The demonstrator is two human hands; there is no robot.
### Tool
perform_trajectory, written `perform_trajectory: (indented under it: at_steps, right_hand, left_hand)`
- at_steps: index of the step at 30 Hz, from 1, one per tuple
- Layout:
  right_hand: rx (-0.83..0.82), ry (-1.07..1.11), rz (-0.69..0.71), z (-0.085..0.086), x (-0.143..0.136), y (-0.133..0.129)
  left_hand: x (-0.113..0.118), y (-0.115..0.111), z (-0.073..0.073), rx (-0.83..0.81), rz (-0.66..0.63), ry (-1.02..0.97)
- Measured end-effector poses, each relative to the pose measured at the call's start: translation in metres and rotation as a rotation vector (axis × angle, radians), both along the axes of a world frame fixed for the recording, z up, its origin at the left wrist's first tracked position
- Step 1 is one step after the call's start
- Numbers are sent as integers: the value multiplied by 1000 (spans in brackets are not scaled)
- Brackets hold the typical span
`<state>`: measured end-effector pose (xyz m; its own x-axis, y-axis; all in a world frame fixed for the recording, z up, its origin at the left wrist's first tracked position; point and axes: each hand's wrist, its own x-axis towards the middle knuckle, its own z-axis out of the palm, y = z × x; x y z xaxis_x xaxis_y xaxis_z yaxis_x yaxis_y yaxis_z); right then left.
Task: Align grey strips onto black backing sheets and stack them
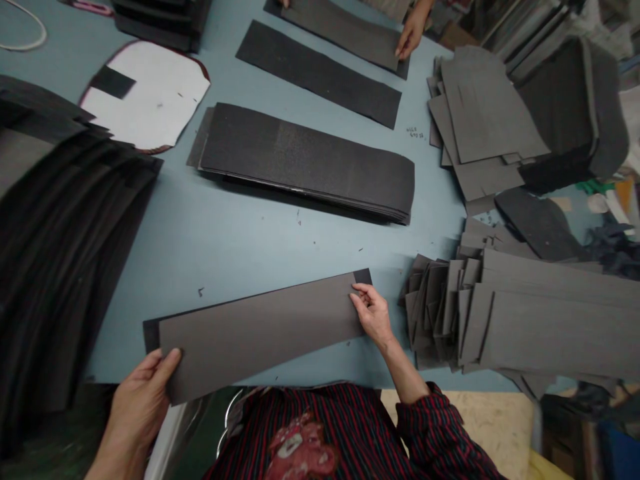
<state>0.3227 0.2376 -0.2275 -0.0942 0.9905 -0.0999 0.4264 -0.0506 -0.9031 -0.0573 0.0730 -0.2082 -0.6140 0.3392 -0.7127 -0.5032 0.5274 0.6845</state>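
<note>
Item: grey strip (260,327) atop black strip (363,276), on my blue table (225,240). My left hand (143,393) pinches its near-left corner; my right hand (373,313) pinches the far-right end.

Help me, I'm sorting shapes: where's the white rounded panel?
The white panel lies upper left on the blue table, between the black sheets and the strip stack.

— Where does your left hand (143,393) sit?

— Low at your left, palm down, your thumb laid forward and inward, the other fingers curled under and out of sight, a closed pinch grip.

— And your right hand (373,313)?

— Your right arm reaches forward in a striped sleeve, bare at the wrist. Its fingers bend leftward, fingertips pressing down, thumb alongside; whether this grip is closed, you cannot tell.
</note>
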Motion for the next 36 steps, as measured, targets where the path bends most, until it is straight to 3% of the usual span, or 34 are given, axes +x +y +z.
perform_trajectory:
  at_steps: [9,17,27,36]
  right_hand:
    - [-22,17,-13,-2,0,2]
    - [-37,4,-17,0,-1,3]
    - [-53,-7,-36,-2,-1,3]
    - [-79,-12,-40,0,-3,4]
  left_hand:
    - [-7,-7,-18,5,25,-20]
    - [2,5,-8,-54,84,-6]
    - [-3,-1,-18,-32,32,4]
    - [1,2,-11,-9,55,15]
